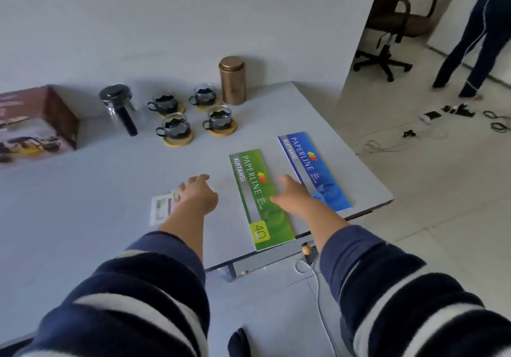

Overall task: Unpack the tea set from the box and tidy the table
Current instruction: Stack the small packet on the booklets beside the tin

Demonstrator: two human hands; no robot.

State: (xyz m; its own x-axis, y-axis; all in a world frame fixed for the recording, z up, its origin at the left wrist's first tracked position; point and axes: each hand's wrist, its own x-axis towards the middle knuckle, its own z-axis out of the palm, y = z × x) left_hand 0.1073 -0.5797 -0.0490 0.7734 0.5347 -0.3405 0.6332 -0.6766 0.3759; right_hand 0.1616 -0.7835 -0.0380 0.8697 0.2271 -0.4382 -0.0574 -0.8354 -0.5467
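On the grey table (96, 190) stand a glass teapot with a black handle (119, 108) and several glass cups on wooden coasters (177, 128), all out of the brown tea set box (36, 124) at the far left. A green receipt book (260, 199) and a blue receipt book (312, 168) lie near the right edge. My left hand (197, 193) hovers open just left of the green book, above some small paper slips (163, 208). My right hand (293, 193) is spread open between the two books, over the green book's right edge.
A copper tin canister (232, 80) stands behind the cups by the wall. Beyond the table's right edge are an office chair (392, 25), a person's legs (475, 38) and cables (442, 119) on the tiled floor. A white cable (315, 279) hangs below the table's near corner.
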